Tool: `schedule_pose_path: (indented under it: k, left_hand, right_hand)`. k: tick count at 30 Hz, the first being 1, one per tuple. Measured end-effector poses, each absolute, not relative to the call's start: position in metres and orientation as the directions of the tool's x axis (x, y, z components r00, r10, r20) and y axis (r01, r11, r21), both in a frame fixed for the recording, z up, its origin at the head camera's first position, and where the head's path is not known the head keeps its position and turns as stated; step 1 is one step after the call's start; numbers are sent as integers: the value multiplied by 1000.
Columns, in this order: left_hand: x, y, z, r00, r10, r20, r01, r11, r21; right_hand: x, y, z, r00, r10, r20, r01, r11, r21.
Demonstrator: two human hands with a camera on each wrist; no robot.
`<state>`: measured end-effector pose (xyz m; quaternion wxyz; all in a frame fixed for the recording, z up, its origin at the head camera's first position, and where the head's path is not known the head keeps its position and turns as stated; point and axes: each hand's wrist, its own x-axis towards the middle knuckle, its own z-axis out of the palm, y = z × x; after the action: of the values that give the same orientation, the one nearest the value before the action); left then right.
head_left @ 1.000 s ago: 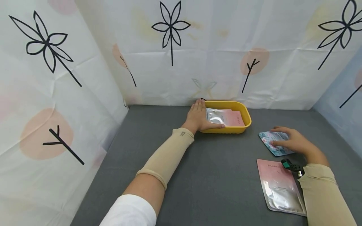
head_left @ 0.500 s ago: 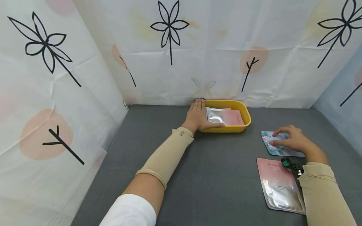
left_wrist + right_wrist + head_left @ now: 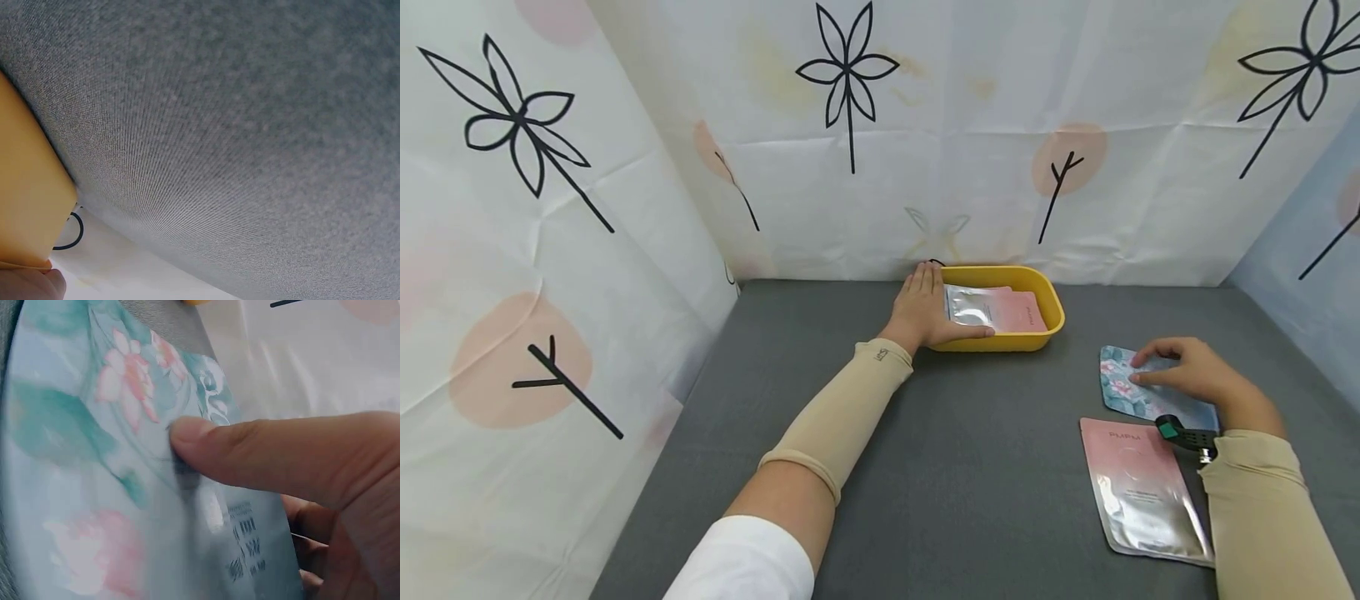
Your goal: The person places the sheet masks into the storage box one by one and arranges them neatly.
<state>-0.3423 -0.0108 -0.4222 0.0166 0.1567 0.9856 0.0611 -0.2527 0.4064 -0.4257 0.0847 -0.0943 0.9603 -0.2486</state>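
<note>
In the head view my left hand [image 3: 927, 310] rests on the left end of a yellow plastic basket [image 3: 1051, 310], fingers straight and thumb lying along its front rim. Pink-and-silver sachets [image 3: 1018, 310] lie inside the basket. My right hand [image 3: 1206, 377] pinches a blue floral sachet [image 3: 1123, 390] on the right of the table. The right wrist view shows the thumb [image 3: 250, 447] pressed on the sachet's flower-printed face, the other fingers partly hidden behind its edge. Nearer the body lies another pink-and-silver sachet [image 3: 1138, 492], partly covered by the right forearm.
A grey cloth [image 3: 985, 467] covers the table. White fabric printed with plants [image 3: 970, 150] hangs behind and at the left side. A small black loop [image 3: 76, 231] shows beside the basket in the left wrist view.
My right hand has shifted slightly right, drawing the blue floral sachet with it and turning it a little. The left hand and the basket have stayed put.
</note>
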Motion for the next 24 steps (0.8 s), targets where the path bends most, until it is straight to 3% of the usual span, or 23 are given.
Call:
schedule_pose_path:
  k: [19, 24]
  left_hand:
    - [-342, -11, -422, -952, 304, -18, 300, 946, 127]
    - [-342, -10, -422, -953, 303, -22, 298, 946, 129]
  right_hand:
    - [-244, 399, -394, -945, -310, -108, -217, 837, -501]
    - [-240, 396, -386, -961, -276, -34, -219, 824, -522]
